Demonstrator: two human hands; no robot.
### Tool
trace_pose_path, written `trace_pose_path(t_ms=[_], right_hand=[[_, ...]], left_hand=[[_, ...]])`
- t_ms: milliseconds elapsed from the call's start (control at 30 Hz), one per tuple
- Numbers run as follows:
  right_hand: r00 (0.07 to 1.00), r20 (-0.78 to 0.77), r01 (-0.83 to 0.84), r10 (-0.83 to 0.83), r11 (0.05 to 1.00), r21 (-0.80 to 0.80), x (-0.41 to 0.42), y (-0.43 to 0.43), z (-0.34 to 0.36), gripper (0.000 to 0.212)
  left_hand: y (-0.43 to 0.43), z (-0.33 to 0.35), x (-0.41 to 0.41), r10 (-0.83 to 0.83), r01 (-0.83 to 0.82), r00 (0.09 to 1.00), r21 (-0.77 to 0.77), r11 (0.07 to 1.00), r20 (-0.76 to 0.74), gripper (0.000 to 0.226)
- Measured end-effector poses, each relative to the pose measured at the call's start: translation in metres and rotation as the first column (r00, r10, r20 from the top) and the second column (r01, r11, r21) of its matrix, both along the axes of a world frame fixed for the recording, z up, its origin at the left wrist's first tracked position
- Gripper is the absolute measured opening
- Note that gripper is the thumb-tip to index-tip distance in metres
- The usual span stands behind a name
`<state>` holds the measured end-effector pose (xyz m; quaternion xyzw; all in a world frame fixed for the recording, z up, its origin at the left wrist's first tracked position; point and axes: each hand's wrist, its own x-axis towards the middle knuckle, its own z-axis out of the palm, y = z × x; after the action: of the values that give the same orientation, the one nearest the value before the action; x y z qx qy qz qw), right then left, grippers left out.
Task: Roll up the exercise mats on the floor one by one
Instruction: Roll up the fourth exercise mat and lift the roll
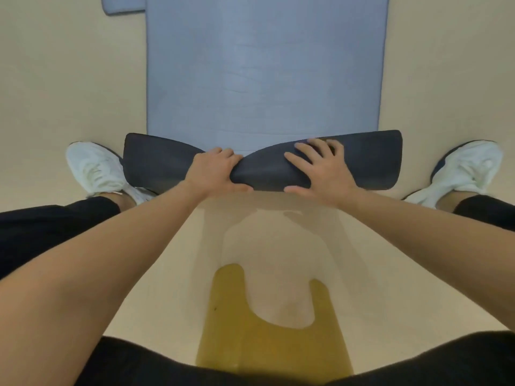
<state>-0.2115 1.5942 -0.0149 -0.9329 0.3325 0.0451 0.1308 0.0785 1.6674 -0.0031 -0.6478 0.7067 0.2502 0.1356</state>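
Observation:
A blue-grey exercise mat (262,68) lies flat on the beige floor and stretches away from me. Its near end is folded over into a short dark roll (370,160), showing the dark underside. My left hand (214,171) grips the roll near its middle, fingers curled over the top and thumb underneath. My right hand (317,168) rests on the roll just to the right, fingers spread and straight, pressing on it. The roll is pinched lower between the two hands.
My white shoes stand either side of the roll, the left shoe (97,171) and the right shoe (468,171). A corner of a second blue-grey mat (122,5) shows at the top left. Beige floor surrounds the mat.

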Motion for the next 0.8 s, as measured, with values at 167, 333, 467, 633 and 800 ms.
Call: trace_pose_path(t_ms=[167, 333, 467, 633, 800], right_hand=[[0.980, -0.185, 0.088, -0.080, 0.996, 0.032, -0.002, 0.008, -0.008, 0.096], [0.972, -0.235, 0.047, -0.019, 0.992, 0.117, -0.018, -0.004, -0.002, 0.093], [0.959, -0.279, 0.150, -0.060, 0.937, 0.315, -0.017, -0.008, -0.003, 0.077], [0.957, -0.285, 0.167, -0.056, 0.909, 0.383, -0.007, -0.025, -0.009, 0.068], [0.952, -0.305, 0.150, -0.026, 0.909, 0.389, 0.001, -0.051, -0.013, 0.069]], left_hand=[[-0.012, 0.010, -0.014, 0.054, -0.047, 0.997, 0.110, 0.993, -0.064, 0.058], [-0.024, 0.014, -0.031, 0.088, -0.048, 0.988, 0.287, 0.957, -0.129, 0.053], [-0.024, 0.012, -0.031, 0.117, -0.079, 0.984, 0.264, 0.961, -0.131, 0.066], [0.003, 0.002, -0.034, 0.179, -0.179, 0.984, 0.008, 0.984, -0.019, 0.073], [0.041, -0.008, -0.042, 0.020, 0.002, 0.998, -0.315, 0.949, 0.068, 0.073]])
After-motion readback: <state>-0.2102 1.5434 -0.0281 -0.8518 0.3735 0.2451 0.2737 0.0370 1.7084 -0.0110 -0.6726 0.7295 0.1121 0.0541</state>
